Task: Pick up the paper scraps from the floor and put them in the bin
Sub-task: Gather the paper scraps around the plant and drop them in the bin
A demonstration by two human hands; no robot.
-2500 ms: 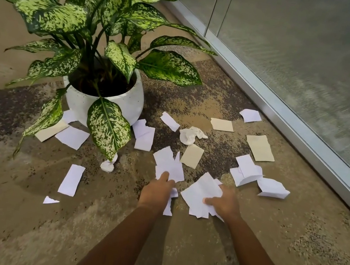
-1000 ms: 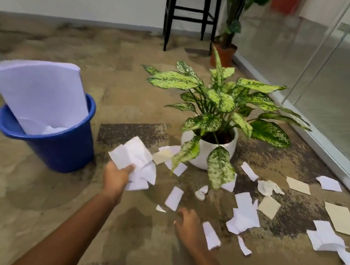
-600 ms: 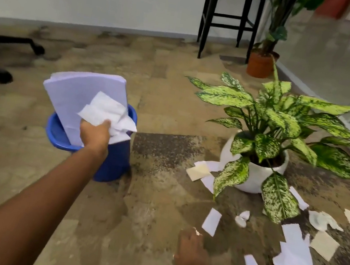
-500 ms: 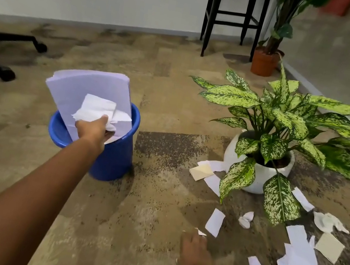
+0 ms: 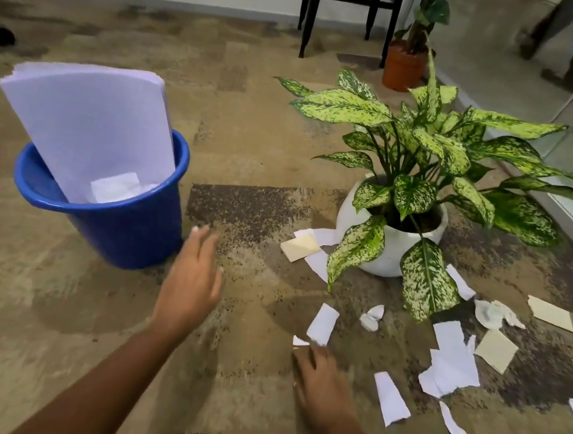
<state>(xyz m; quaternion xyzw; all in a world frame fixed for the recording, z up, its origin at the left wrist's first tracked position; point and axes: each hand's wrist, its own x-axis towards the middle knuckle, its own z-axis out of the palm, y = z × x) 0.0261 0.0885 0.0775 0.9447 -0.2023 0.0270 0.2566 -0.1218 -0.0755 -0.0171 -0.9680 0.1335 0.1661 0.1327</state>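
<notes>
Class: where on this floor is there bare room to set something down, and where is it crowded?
Bare carpet lies between the blue bin and the white plant pot, and left of the left hand. Paper scraps crowd the floor around the pot.

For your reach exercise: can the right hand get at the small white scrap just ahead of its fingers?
Probably yes: the right hand lies flat with the small white scrap just beyond its fingertips, nothing between.

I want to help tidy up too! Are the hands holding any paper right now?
No. The left hand is open and empty beside the round blue plastic bin. The right hand rests flat on the carpet, gripping nothing.
</notes>
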